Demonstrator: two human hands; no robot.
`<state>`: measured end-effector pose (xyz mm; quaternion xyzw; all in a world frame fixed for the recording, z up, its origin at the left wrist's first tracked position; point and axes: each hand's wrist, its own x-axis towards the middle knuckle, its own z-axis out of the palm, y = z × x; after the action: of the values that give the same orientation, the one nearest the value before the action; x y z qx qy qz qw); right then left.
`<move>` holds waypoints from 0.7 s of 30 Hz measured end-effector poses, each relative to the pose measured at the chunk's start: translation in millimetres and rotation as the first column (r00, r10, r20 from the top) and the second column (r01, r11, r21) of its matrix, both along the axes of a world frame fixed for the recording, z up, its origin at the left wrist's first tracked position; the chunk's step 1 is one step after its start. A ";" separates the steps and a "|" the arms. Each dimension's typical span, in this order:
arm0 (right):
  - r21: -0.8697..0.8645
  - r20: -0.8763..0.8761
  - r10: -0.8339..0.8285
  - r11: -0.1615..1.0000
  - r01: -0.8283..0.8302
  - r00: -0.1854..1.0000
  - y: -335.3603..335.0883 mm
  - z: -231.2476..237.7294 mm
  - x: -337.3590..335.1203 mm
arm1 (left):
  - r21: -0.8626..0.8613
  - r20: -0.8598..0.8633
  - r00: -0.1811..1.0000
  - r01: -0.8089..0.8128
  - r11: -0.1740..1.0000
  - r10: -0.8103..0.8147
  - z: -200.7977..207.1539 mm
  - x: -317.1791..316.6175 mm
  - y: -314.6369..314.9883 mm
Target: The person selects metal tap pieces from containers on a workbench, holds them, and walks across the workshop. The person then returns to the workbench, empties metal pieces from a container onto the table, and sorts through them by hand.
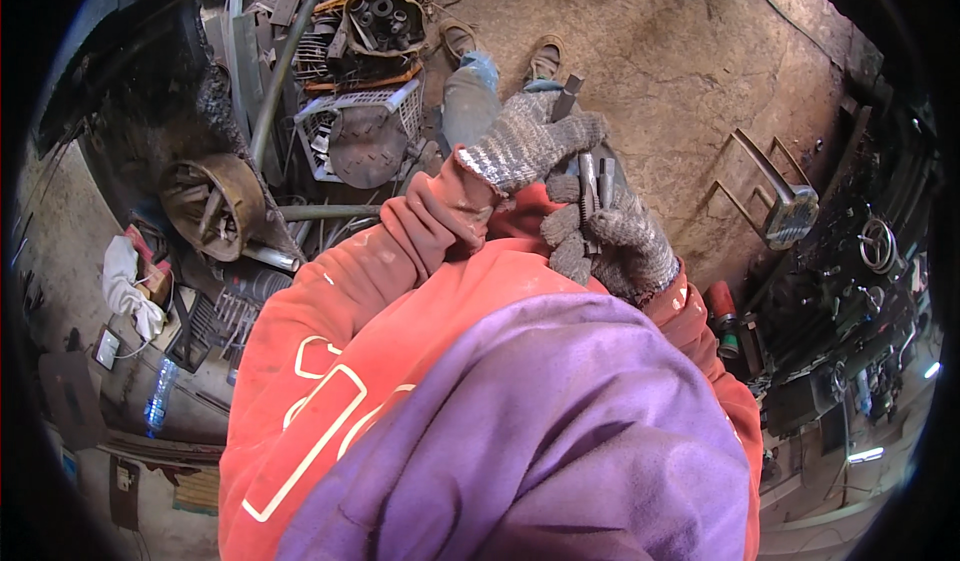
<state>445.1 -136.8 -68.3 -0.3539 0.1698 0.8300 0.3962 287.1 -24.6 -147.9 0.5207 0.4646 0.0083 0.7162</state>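
On my head feed: at least 2 bright metal rods (588,186) sit upright-ish in the right hand (622,246), in front of the red sweatshirt (430,301), over the lap; its knit-gloved fingers are clamped round them. Left hand (530,143), same sort of glove, is just above and to the left, fingers closed on a dark metal bar (568,97) with its end poking out past the glove. Purple cloth (540,431) fills my lower middle. Beyond the hands I get 2 shoes (546,58) flat on the concrete floor (670,51), which is brown, stained and scuffed. Left of the legs: grey plastic crate (411,109) with a round dark metal plate (368,148) on it, then an orange-edged basket of metal parts behind that. Further left, a rusty drum (248,189) lies tilted, scrap inside; white cloth (125,276) and a clear bottle (160,396) sit near the left rim. Right side: metal frame with a blocky end (792,217) on the floor, a red and green canister (722,311) near the right sleeve, wire coil (878,246) amid dark clutter, lit tube (866,455) low at the far right.
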 end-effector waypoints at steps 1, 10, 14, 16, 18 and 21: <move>-0.001 0.001 -0.001 1.000 0.001 1.000 -0.5 -0.8 0.1 | -0.001 0.001 1.000 0.001 1.000 -0.001 3.6 0.9 2.4; -0.023 -0.024 -0.031 0.999 0.031 0.999 -3.3 -5.0 3.1 | -0.020 -0.049 0.999 0.008 1.000 -0.009 -6.5 1.2 -3.5; -0.035 -0.002 0.002 0.999 -0.002 1.000 0.0 -1.9 3.8 | -0.139 0.024 0.997 -0.075 0.987 0.079 -9.3 2.1 -4.5; -0.030 0.018 0.025 0.999 -0.024 1.000 3.1 -0.6 4.0 | -0.170 0.008 0.998 -0.055 0.984 0.057 -7.0 2.1 -2.0; -0.034 0.083 0.120 0.992 -0.118 0.989 8.4 2.0 3.5 | -0.193 0.042 0.996 -0.064 0.979 0.073 -6.6 0.8 -1.2; -0.029 0.093 0.188 0.982 -0.186 0.978 5.8 -4.7 4.8 | -0.122 0.148 0.989 -0.004 0.993 0.022 -15.4 -2.7 -4.0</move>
<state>449.9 -131.0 -73.0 -0.4115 0.1250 0.8440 0.3205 284.4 -28.6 -163.3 0.4710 0.4131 0.0237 0.7791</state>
